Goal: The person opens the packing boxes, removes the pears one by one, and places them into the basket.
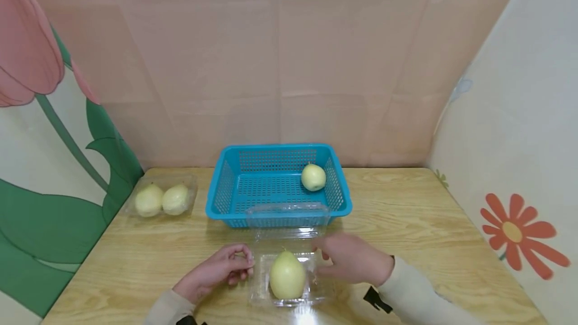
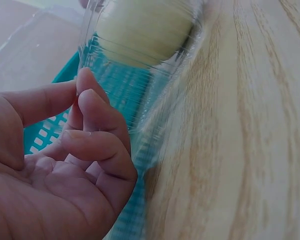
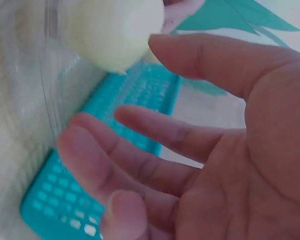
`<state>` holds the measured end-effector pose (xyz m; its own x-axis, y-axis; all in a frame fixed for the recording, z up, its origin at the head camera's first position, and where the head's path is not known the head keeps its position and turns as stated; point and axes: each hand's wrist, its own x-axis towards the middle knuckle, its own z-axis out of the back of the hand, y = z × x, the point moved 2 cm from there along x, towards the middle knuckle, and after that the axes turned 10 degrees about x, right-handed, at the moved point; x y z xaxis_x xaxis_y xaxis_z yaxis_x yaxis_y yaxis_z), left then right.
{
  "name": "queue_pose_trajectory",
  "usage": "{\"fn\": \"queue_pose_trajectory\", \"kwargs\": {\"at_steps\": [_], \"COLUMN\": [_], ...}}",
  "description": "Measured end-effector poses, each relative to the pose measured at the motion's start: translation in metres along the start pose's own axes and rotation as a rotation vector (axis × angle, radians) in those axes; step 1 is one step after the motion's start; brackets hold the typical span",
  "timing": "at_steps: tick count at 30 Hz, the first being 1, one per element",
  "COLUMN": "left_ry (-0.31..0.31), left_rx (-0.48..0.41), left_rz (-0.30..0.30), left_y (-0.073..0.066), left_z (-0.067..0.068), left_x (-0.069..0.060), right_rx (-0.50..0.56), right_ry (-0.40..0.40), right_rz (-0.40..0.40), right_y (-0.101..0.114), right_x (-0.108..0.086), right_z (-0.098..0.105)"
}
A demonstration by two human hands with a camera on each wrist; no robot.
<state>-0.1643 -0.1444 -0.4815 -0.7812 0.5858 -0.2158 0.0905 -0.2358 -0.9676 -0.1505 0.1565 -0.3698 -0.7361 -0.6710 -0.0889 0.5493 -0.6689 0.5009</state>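
A clear plastic clamshell box (image 1: 319,290) lies on the table with its lid (image 1: 289,232) raised toward the blue basket. One pale yellow-green pear (image 1: 287,275) stands in its base, stem up. At the box's left edge, my left hand (image 1: 224,266) pinches the rim between thumb and forefinger; the left wrist view shows these fingertips (image 2: 85,82) meeting there. My right hand (image 1: 349,259) is over the box's right side, close to the pear. In the right wrist view its fingers (image 3: 155,170) are spread and loosely bent, holding nothing, with the pear (image 3: 112,32) beyond the thumb.
Behind the box stands a blue perforated basket (image 1: 211,199), with one pear (image 1: 313,177) inside at the right. Farther left, another clear box (image 1: 191,189) contains two pears (image 1: 161,199). The wooden table (image 1: 406,214) meets a pinkish backdrop at its far edge.
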Motion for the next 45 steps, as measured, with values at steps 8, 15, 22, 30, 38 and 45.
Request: {"fn": "queue_pose_trajectory", "kwargs": {"at_steps": [8,15,22,30,38,45], "left_ry": [0.012,0.006,-0.01,-0.004,0.009,0.015], "left_rx": [0.013,0.01,0.013,0.003,-0.006,-0.008], "left_rz": [-0.006,0.003,0.022,0.027,0.02,0.006], "left_y": [-0.002,-0.001,-0.001,0.0,-0.001,0.0], "left_z": [0.001,0.0,0.0,-0.001,-0.002,-0.003], "left_x": [0.0,0.0,-0.001,-0.002,-0.001,0.0], "right_rx": [-0.042,-0.064,-0.048,-0.03,0.004,0.024], "right_ry": [-0.118,-0.136,-0.133,-0.123,-0.079,-0.076], "right_rz": [-0.005,-0.096,-0.099,-0.106,-0.126,-0.128], "right_y": [0.005,0.015,0.018,0.018,0.021,0.021], "right_x": [0.016,0.025,0.031,0.034,0.038,0.04], "right_z": [-0.022,-0.035,-0.048,-0.058,-0.061,-0.062]}}
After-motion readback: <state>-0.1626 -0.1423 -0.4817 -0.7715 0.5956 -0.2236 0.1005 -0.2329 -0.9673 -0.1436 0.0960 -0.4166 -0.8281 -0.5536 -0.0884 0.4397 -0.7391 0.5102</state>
